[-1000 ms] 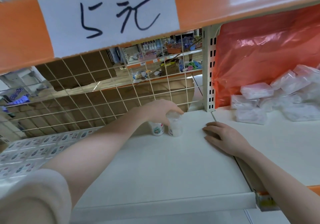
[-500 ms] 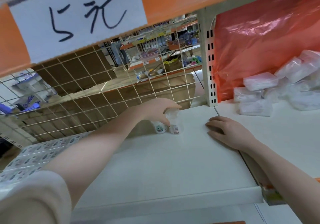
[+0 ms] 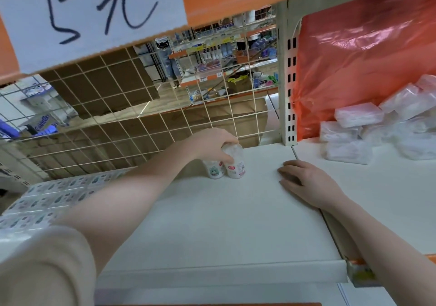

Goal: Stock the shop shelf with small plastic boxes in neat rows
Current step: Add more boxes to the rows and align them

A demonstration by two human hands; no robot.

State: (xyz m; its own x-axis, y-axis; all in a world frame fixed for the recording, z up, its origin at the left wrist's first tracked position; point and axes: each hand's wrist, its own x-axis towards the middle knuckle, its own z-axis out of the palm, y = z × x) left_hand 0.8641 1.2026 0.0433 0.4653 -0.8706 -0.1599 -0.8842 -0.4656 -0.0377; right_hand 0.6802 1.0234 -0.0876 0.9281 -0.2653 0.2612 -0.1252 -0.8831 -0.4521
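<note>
Little has shifted since the earlier frame beyond the head camera's angle; the left hand (image 3: 212, 144) keeps its fingers curled over the top of one small plastic box (image 3: 234, 162), a clear round tub with a red-and-white label, standing at the back of the white shelf (image 3: 212, 223) and touching a second tub (image 3: 214, 170) with a greenish label just to its left; the right hand (image 3: 304, 179) stays flat on the shelf, fingers straight, holding nothing. Stocking appears barely begun; only these two tubs start a row near the wire grid (image 3: 118, 116), and most of the board lies bare. A heap of clear bagged boxes (image 3: 377, 131) waits on the neighbouring shelf before an orange plastic sheet (image 3: 365, 53); flat printed packs (image 3: 47, 199) lie to the left. Print on the tubs is too small to read; the handwritten paper sign (image 3: 94, 17) on the orange shelf edge above reads "5元".
</note>
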